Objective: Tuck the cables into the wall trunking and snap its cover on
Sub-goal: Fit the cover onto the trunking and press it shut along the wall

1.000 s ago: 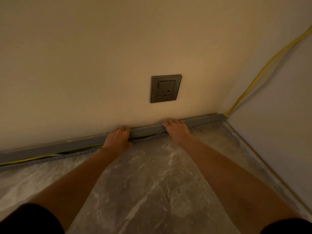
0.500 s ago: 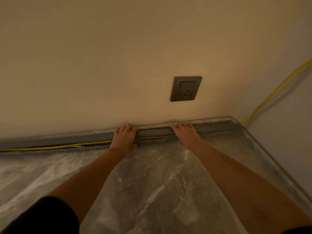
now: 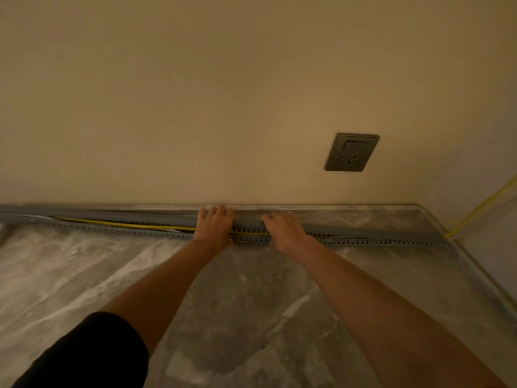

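Observation:
A grey slotted trunking (image 3: pixel 377 242) runs along the foot of the wall on the floor. Its grey cover (image 3: pixel 156 219) lies over it, seated at the right and gaping at the left. A yellow cable (image 3: pixel 126 224) shows in that gap and between my hands. My left hand (image 3: pixel 214 226) lies flat on the cover with straight fingers reaching the wall. My right hand (image 3: pixel 284 229) presses the cover a little to the right, fingers spread.
A dark wall socket (image 3: pixel 352 152) sits above and right of my hands. The yellow cable (image 3: pixel 481 208) climbs the side wall at the right corner. The floor (image 3: pixel 251 303) is grey marble-patterned.
The view has swung left, so the socket and corner sit further right. Both hands have slid left along the cover and stand closer together.

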